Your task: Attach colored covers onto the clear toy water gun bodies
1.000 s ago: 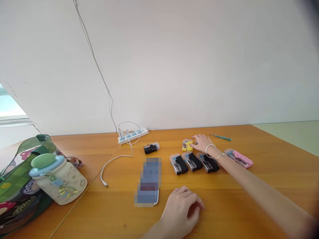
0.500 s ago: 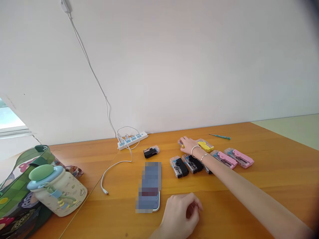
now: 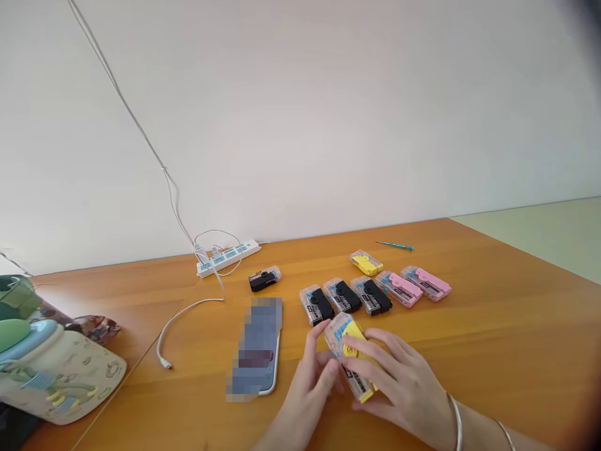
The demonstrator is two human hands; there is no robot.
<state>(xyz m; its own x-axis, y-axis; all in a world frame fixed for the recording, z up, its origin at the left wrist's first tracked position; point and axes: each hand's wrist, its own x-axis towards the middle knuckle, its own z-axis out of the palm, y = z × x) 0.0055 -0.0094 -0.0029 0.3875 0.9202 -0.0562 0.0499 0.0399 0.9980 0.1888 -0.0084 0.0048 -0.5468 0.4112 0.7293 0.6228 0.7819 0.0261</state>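
Well, the left hand [image 3: 307, 388] and the right hand [image 3: 404, 376] are both closed around a clear plastic box with a yellow middle [image 3: 353, 358], gripping it from two sides, and the fingers hide much of it. It is near the person, over a shiny orange wood table [image 3: 493, 326], and I can't tell if it touches the wood. Just past it, three clear boxes with black middles [image 3: 342, 295] and two clear boxes with pink middles [image 3: 399, 289] lie in a neat row. One more clear box with a yellow middle [image 3: 366, 263] sits behind them, so six are out of the hands. A small clear box with a black middle [image 3: 265, 279] lies off to the left. A phone [image 3: 257, 347] is blurred, so its face can't be read, and a cream bottle [image 3: 61, 376] is cut off by the edge of the view.
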